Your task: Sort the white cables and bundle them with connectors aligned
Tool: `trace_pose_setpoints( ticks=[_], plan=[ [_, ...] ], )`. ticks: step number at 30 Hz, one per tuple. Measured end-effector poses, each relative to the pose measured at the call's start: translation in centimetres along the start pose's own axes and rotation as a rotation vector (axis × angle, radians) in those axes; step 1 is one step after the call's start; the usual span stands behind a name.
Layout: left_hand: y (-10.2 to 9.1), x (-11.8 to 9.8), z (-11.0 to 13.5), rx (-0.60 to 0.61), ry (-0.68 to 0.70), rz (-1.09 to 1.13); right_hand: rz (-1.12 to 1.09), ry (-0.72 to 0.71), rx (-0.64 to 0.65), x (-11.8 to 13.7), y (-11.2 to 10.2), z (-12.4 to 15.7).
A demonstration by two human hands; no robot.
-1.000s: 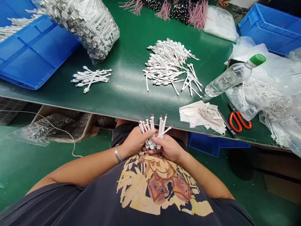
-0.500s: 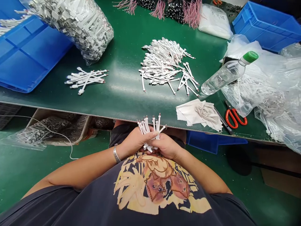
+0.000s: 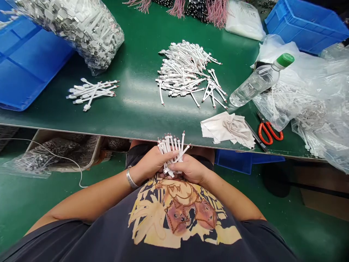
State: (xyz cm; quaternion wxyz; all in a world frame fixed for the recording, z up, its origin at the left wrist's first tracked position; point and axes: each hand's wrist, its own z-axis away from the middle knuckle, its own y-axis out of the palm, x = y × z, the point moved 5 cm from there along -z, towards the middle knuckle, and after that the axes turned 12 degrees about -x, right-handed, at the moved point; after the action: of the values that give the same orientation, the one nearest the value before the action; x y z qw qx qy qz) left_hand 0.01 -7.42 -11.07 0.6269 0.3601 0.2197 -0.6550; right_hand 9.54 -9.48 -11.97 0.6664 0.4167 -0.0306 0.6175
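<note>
Gathering a bunch of short white cables upright, both hands hold it in front of the chest, just below the near edge of the green tabletop, the cable tips fanning out above the fingers. The left hand, a metal bangle on its wrist, and the right hand each have a closed grip around the bunch, wrapped over its lower ends. On the tabletop beyond lie a large loose pile of similar cables and, further left, a small crossed bundle of cables. A clear bag packed with cables rests against a blue tray. Judging by these heaps, much looks left to handle and only a little set apart. Further right sit a crumpled cloth, red-handled scissors, a green-capped water bottle and loose plastic bags
</note>
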Motion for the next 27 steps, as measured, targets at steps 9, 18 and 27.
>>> trace_pose_setpoints(
  ticks=[9, 18, 27],
  plan=[
    [0.8, -0.3, -0.5, 0.136, -0.088, 0.079, 0.038, 0.085, 0.033, -0.3, 0.3, -0.3],
    [1.2, -1.3, 0.6, 0.141, -0.123, 0.199, 0.484, -0.201, 0.127, 2.6, -0.4, 2.3],
    [1.4, -0.9, 1.3, 0.185, -0.186, 0.19, 0.92, -0.733, -0.532, 9.4, -2.4, 5.6]
  ],
)
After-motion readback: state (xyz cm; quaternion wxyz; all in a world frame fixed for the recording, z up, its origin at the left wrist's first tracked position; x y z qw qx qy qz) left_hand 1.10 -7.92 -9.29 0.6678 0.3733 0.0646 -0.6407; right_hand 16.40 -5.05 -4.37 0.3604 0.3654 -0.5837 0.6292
